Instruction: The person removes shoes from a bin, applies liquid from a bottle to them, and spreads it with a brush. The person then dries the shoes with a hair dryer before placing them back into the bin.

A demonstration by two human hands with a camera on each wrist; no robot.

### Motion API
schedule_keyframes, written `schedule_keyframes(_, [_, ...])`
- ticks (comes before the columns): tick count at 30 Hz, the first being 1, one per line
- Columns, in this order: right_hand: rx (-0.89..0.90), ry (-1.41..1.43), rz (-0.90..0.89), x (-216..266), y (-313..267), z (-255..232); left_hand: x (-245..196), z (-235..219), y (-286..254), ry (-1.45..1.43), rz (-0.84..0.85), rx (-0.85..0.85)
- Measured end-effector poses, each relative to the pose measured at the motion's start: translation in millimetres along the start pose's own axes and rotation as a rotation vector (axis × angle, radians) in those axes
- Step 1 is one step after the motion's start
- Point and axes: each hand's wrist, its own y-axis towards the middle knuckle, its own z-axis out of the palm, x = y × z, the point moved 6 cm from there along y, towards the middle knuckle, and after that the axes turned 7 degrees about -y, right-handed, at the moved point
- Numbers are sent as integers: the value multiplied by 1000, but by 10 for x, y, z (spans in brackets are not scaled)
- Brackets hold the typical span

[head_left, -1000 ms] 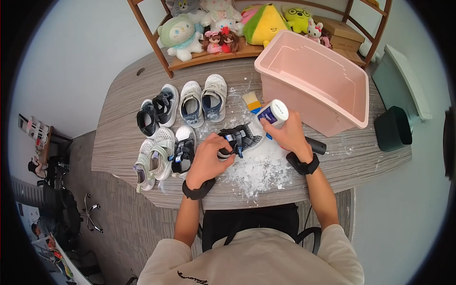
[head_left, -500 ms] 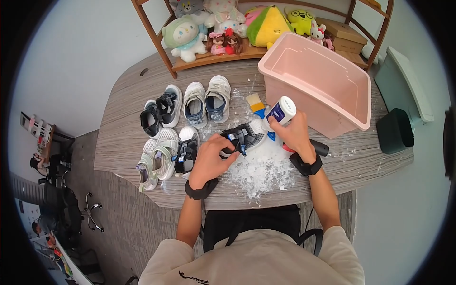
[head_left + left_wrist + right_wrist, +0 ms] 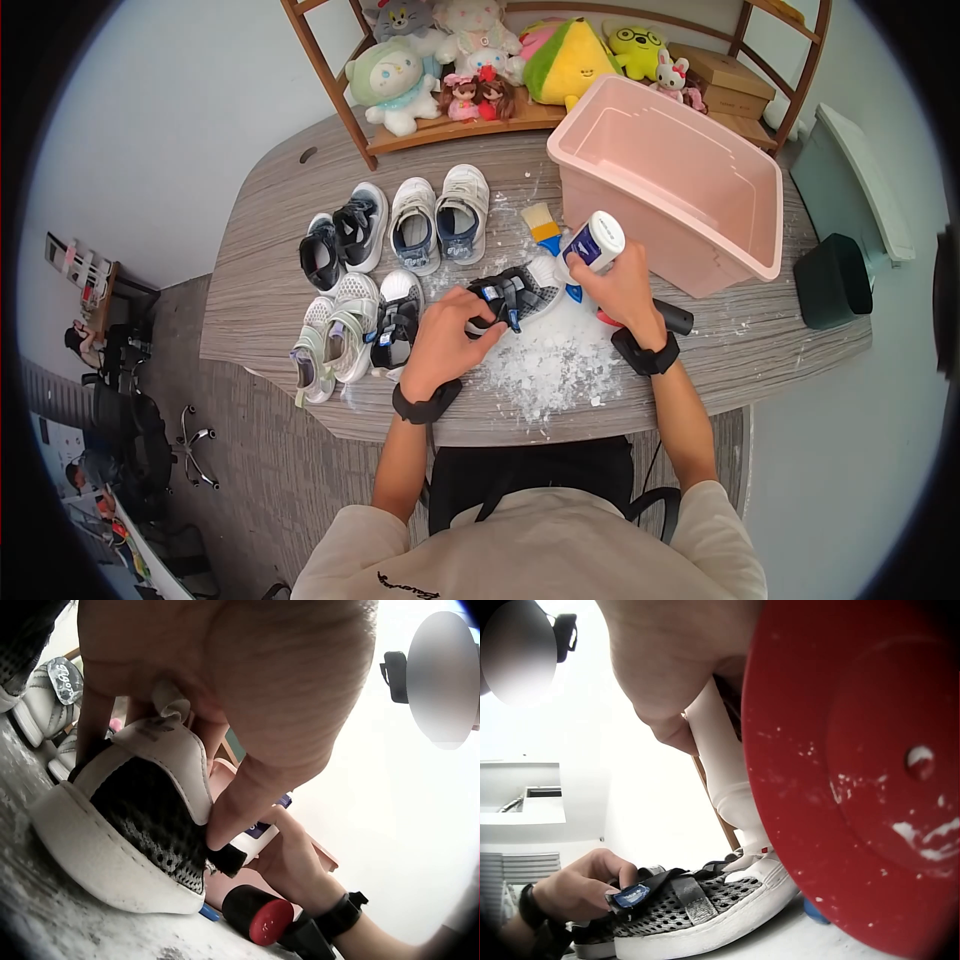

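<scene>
A black-and-grey mesh child's shoe (image 3: pixel 505 293) with a white toe cap and straps lies on the table. My left hand (image 3: pixel 445 338) grips it around the heel, thumb on one side and fingers on the other, as the left wrist view shows the white heel (image 3: pixel 169 754). In my right hand (image 3: pixel 622 290) is a white squeeze bottle (image 3: pixel 594 243) with a purple label, held base up. Its nozzle (image 3: pixel 748 838) points down right at the toe cap (image 3: pixel 776 881) in the right wrist view. White flakes and powder (image 3: pixel 548 365) cover the tabletop near the shoe.
A brush (image 3: pixel 541 228) lies beyond the bottle. By my right wrist lies a black cylinder (image 3: pixel 672 317) with a red end (image 3: pixel 840 780). Several other shoes (image 3: pixel 398 325) stand left. A pink bin (image 3: pixel 665 215) and a dark green container (image 3: pixel 832 283) occupy the right side.
The head view has shifted slightly. My right hand has moved the bottle a little back and right at the toe, while my left hand keeps its grip on the heel.
</scene>
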Motion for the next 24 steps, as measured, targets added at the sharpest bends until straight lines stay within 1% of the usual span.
schedule_keyframes(3, [-11, 8, -12, 14, 13, -2, 3, -19, -5, -32, -30, -29])
schedule_keyframes(7, [-3, 15, -29, 38, 17, -13, 12, -38, 1, -51, 6, -35])
schedule_keyframes(9, [-20, 42, -36, 44, 19, -14, 49, -43, 0, -55, -98, -29])
schedule_keyframes(13, [-18, 80, -46, 65, 6, 2, 46, -44, -9, -82, -97, -75])
schedule_keyframes(15, [-9, 101, -60, 87, -1, 7, 74, -58, -9, -219, -155, -110])
schedule_keyframes(21, [0, 168, -78, 81, -8, 20, 83, -73, -7, -197, -158, -126])
schedule_keyframes(24, [20, 218, -65, 41, -10, 28, 101, -49, -14, -225, -127, -150])
